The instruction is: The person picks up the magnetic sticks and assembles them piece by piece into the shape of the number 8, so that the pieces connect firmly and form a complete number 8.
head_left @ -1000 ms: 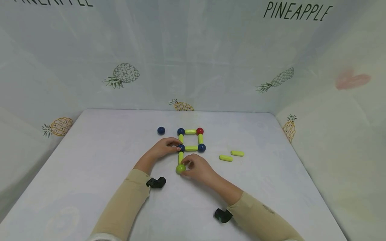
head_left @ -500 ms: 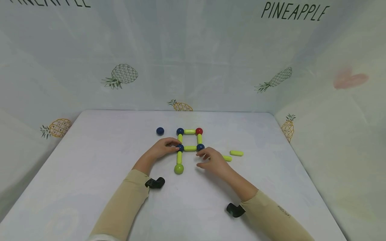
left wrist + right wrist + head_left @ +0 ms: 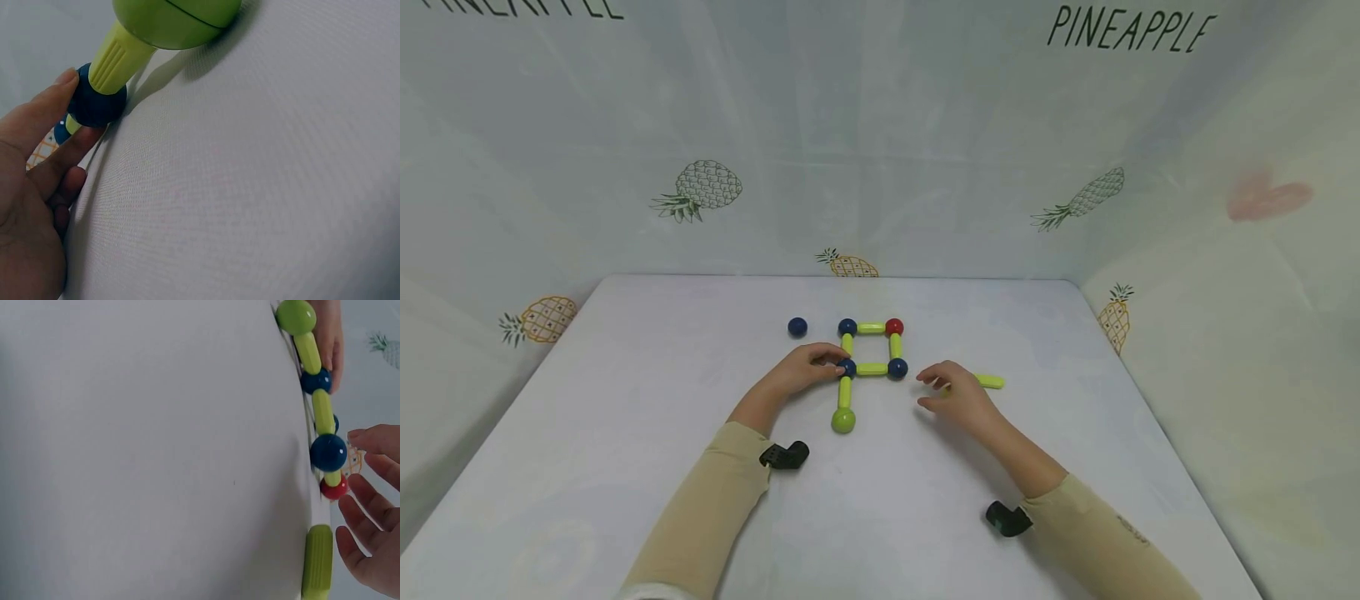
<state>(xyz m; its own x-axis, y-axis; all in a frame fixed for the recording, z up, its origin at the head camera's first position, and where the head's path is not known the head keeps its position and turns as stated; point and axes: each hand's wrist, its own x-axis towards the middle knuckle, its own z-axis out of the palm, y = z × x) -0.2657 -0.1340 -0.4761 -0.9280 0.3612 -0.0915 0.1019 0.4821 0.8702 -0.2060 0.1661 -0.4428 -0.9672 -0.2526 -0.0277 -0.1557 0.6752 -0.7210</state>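
Note:
My left hand (image 3: 801, 371) pinches a blue ball (image 3: 97, 106) between thumb and finger. That ball is a corner of a flat square of yellow-green rods (image 3: 872, 369) and balls, with a red ball (image 3: 894, 327) at the far right corner and blue balls at the others. From the held ball another rod (image 3: 845, 392) runs toward the near side and ends at a larger green ball (image 3: 843, 420). My right hand (image 3: 966, 404) hovers right of the square, fingers spread and holding nothing. It partly hides one loose rod, which shows as a ribbed rod (image 3: 317, 562) in the right wrist view.
A second loose rod (image 3: 991, 382) lies just beyond my right hand. One separate blue ball (image 3: 797, 327) sits left of the square. The white table (image 3: 700, 308) ends at a hanging pineapple-print cloth (image 3: 887, 167) behind.
My right hand has let go of the green ball and moved right, toward the loose rods, with its fingers parted. My left hand stays on the blue ball.

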